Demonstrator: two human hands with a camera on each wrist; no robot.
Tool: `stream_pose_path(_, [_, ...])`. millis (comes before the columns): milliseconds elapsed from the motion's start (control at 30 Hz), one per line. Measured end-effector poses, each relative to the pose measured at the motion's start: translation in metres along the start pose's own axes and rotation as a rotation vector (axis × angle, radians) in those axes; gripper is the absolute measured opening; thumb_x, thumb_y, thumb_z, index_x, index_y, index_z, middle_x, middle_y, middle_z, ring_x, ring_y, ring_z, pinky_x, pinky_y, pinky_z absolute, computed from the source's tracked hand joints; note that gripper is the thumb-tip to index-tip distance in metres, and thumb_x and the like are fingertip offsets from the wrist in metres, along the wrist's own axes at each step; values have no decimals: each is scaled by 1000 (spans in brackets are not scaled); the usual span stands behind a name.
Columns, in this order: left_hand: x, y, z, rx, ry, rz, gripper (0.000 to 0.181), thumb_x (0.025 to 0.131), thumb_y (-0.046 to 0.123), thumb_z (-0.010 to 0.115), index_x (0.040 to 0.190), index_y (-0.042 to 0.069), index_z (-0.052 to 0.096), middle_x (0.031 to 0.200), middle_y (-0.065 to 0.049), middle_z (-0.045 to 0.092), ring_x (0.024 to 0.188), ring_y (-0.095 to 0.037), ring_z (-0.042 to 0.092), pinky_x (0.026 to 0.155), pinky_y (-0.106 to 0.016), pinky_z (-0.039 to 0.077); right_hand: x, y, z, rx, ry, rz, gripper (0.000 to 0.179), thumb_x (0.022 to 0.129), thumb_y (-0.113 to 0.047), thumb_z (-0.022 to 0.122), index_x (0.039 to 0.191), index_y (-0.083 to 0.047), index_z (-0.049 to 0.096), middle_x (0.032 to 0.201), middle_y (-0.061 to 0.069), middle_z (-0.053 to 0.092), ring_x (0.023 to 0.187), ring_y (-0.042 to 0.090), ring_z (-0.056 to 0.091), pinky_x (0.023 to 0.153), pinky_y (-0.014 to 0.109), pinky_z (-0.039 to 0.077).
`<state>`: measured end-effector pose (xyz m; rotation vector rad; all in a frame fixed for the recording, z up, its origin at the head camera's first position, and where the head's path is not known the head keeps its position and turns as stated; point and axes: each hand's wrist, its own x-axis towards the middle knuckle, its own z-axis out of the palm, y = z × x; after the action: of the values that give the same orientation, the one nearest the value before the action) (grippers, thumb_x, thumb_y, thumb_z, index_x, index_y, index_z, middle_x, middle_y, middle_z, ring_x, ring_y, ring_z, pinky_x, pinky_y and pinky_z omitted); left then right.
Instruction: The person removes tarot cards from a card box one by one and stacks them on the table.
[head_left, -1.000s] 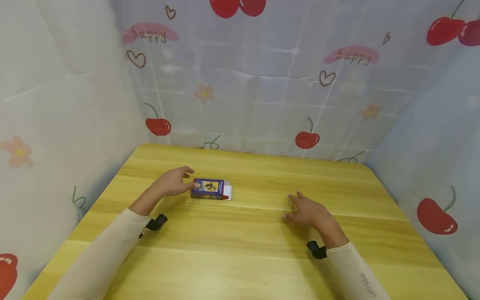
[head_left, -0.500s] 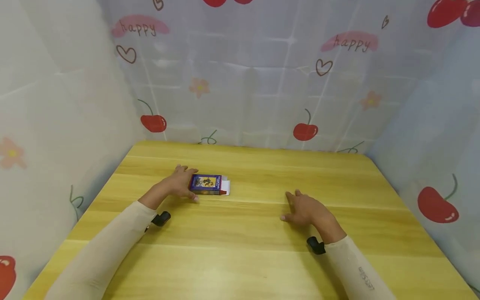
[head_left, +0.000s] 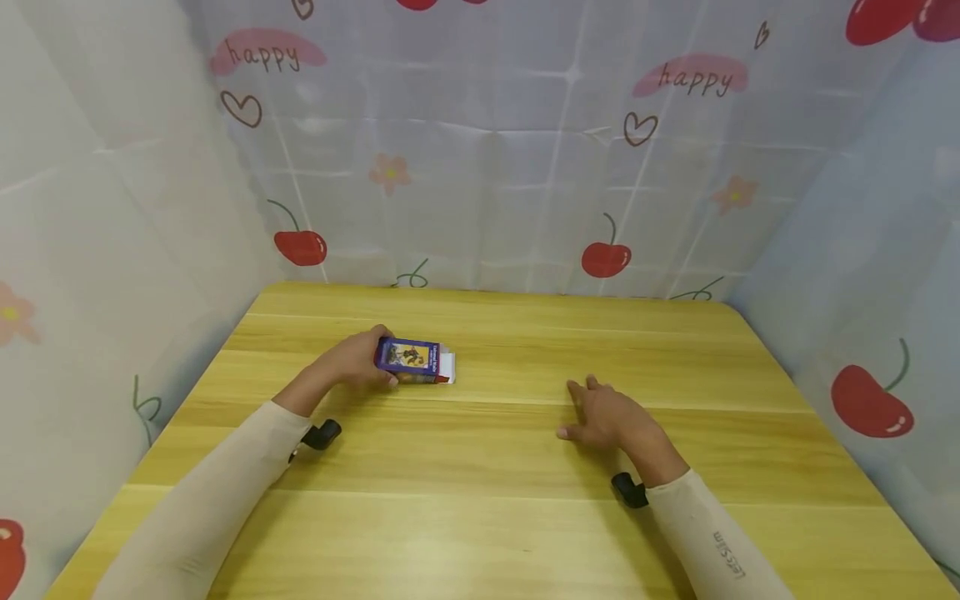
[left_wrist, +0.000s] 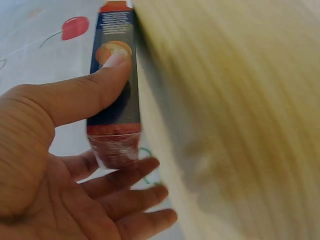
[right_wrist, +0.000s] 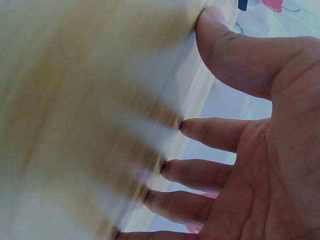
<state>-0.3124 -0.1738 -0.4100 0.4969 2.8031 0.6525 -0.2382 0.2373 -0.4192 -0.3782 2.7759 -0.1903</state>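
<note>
A small purple-blue card box (head_left: 411,355) with a picture on its top lies toward the left of the table, its white end flap (head_left: 447,367) standing out open to the right. My left hand (head_left: 356,359) grips the box at its left end, the thumb along the near long side. In the left wrist view the thumb presses the dark narrow side of the box (left_wrist: 114,95); the far contact of the fingers is partly hidden. My right hand (head_left: 609,417) holds nothing. Its fingers are spread, and the fingertips touch the tabletop in the right wrist view.
The yellow wood-grain table (head_left: 480,467) reaches back to a white curtain (head_left: 480,192) printed with cherries, hearts and flowers. Curtain also hangs on the left and right sides. A dark camera mount (head_left: 322,434) sits under the left wrist, another mount (head_left: 628,490) under the right.
My left thumb has come off the top of the box and round to its near side, and the hand now grips the box. The right hand stays nearly in place. The head view has tilted down slightly.
</note>
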Motion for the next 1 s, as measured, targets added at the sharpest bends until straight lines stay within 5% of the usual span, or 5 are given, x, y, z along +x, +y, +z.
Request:
stream_pose_path(333, [-4,1,-11,-286,89,22,79,78,26,85,137,-1,40,127,-23,53,112,-34,56,102,-51,50,1,-2,2,6,1,-6,87,92,-51,64,154,-2,28,155,36,22,139,57,28,109,66,38])
stream_pose_path(633, [-6,1,-12,-585,112,44,74,83,17,81,142,7,37,130,-20,47,111,-32,56,92,-36,56,-1,-4,2,10,6,-16,86,92,-50,65,153,-1,30,154,37,23,138,58,30,109,66,39])
stream_pose_path(867, [-10,8,-19,-797,98,62,75,87,9,74,148,5,30,132,-22,49,112,-26,58,92,-29,57,-1,-4,3,29,13,-14,87,91,-50,66,153,-1,30,154,37,23,138,58,29,108,66,39])
stream_pose_path(1000, [-9,15,-22,-1035,41,117,72,92,5,67,151,5,26,129,-14,51,109,-19,60,104,-41,53,-2,-2,3,41,30,-3,87,91,-49,66,153,-1,30,154,37,24,138,57,30,108,65,40])
